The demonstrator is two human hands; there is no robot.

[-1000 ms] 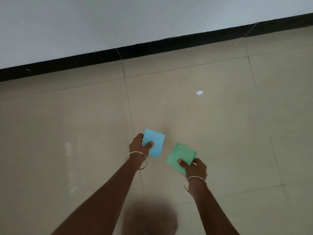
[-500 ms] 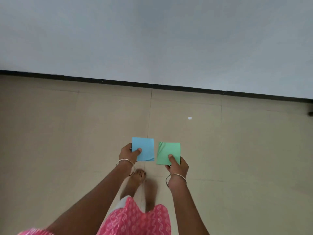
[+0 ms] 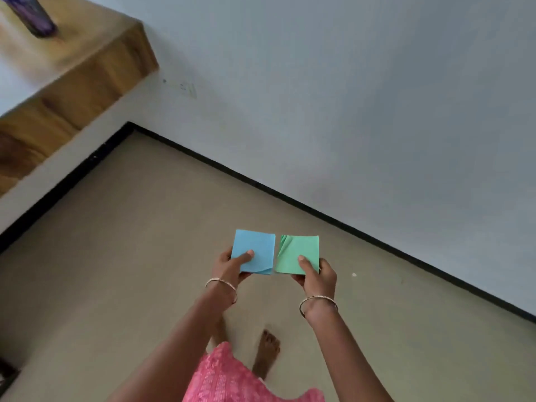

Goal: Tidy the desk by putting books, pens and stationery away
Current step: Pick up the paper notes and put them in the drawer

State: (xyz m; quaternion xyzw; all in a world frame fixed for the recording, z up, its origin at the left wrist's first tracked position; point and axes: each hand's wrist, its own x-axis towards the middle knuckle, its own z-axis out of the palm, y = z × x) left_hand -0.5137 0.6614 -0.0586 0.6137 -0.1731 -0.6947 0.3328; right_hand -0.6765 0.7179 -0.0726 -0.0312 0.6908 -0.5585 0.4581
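Observation:
My left hand [image 3: 232,265] grips a blue pad of sticky notes [image 3: 256,248], thumb on top near its lower edge. Beside it, my right hand [image 3: 317,274] grips a green pad of sticky notes [image 3: 298,250] whose top left sheets curl up. Both pads are held flat and side by side, almost touching, above the beige floor [image 3: 130,242]. A wooden desk [image 3: 72,79] juts in at the upper left, well away from both hands.
A dark purple container [image 3: 34,15] stands on the desk top. White walls [image 3: 348,97] with a black skirting line meet in a corner behind the desk. A small white scrap [image 3: 354,275] lies on the floor at right. My bare feet and pink dress show below.
The view has swung left and up, bringing the desk corner into sight. Both hands still hold their pads, now level and close together instead of apart and angled.

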